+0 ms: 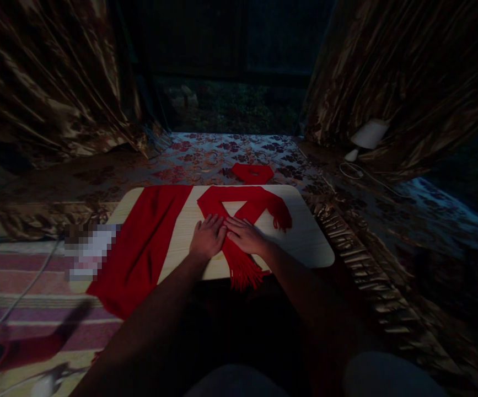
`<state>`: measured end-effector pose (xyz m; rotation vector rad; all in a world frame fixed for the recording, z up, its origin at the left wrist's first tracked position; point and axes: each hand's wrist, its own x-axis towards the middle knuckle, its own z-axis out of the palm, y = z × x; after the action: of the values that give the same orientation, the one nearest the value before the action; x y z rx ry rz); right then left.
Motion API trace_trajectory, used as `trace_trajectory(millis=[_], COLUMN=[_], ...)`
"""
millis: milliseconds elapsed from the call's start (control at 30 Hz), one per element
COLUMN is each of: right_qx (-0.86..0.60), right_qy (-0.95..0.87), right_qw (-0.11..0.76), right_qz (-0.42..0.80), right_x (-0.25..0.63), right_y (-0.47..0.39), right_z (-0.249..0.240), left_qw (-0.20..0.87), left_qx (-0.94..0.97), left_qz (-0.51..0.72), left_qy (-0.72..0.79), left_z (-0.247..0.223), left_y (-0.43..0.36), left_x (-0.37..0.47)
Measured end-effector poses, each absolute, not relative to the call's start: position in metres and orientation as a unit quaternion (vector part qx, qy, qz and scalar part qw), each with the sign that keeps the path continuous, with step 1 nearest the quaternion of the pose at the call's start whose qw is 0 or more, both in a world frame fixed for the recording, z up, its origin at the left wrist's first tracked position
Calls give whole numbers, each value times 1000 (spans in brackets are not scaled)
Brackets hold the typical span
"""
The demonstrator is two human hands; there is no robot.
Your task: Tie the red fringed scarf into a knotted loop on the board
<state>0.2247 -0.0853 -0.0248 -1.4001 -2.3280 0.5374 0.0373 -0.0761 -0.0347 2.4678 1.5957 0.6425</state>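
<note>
A red scarf (251, 194) with fringed ends lies folded into a crossed loop on a small wooden-topped table (311, 237). My left hand (208, 237) rests flat on its left strand, fingers stretched out. Beside it, my right hand (245, 234) lies flat near the crossing, fingertips close to those of the left. One fringe hangs toward me over the near edge, and the other bends down at the right. To the left, a wide red cloth (151, 237) drapes across the tabletop and over its near side.
Beyond the table, another folded red piece (253, 173) sits on a floral-covered ledge (197, 160). A white lamp (369, 135) with a cord stands at the right. A striped cover (23, 309) at the left carries a red cylindrical object (19, 353) and cords. Curtains (57, 82) frame the window.
</note>
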Motion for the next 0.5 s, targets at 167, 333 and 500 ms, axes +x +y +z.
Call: trace_trajectory(millis=[167,333,500], right_qx=[-531,-654,-751], right_qy=[-795,-709,-598], right_qw=[263,265,278], right_qz=[132,-13,-4], right_x=[261,300,334], right_y=[-92,-96,-76], right_z=[-31,-26,-21], left_qw=[53,44,38], left_qx=[816,819,820], left_qz=[204,190,190], left_qy=[538,540,538], left_z=[-38,-38,-39], left_y=[-73,-72,-72], left_x=[37,37,37])
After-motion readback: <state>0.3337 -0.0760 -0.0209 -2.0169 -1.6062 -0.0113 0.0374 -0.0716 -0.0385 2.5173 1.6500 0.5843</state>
